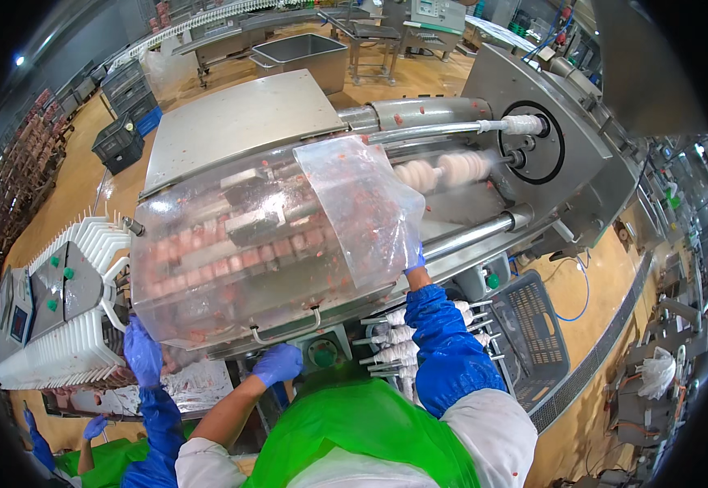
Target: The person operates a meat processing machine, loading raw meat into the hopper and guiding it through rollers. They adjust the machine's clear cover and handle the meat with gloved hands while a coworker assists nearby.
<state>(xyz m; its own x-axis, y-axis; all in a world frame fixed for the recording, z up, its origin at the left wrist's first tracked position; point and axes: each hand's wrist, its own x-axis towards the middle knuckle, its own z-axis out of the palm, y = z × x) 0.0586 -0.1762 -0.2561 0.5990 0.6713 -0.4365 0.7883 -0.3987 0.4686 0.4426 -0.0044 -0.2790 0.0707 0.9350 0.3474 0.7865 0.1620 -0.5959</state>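
Before me stands a steel sausage-making machine with a clear plastic cover (207, 317), smeared with meat bits, over rows of pinkish links. My left hand (279, 363), in a purple glove, is at the machine's front edge, below the cover's handle (287, 329) and beside a control box with a green button (325, 355). Its fingers are curled and partly hidden. My right hand (415, 261) reaches up at the edge of a plastic flap (360, 201), which hides most of it. Past the flap, pale shirred casings (464, 169) look blurred on a tube; another casing (521, 125) sits on the upper tube.
Casing-loaded rods (393, 354) lie beneath my right arm, beside a grey crate (531, 341). At left, another person's gloved hand (143, 352) is near the cover's corner and a rack of white hooks (61, 360). A steel bin (299, 58) stands behind.
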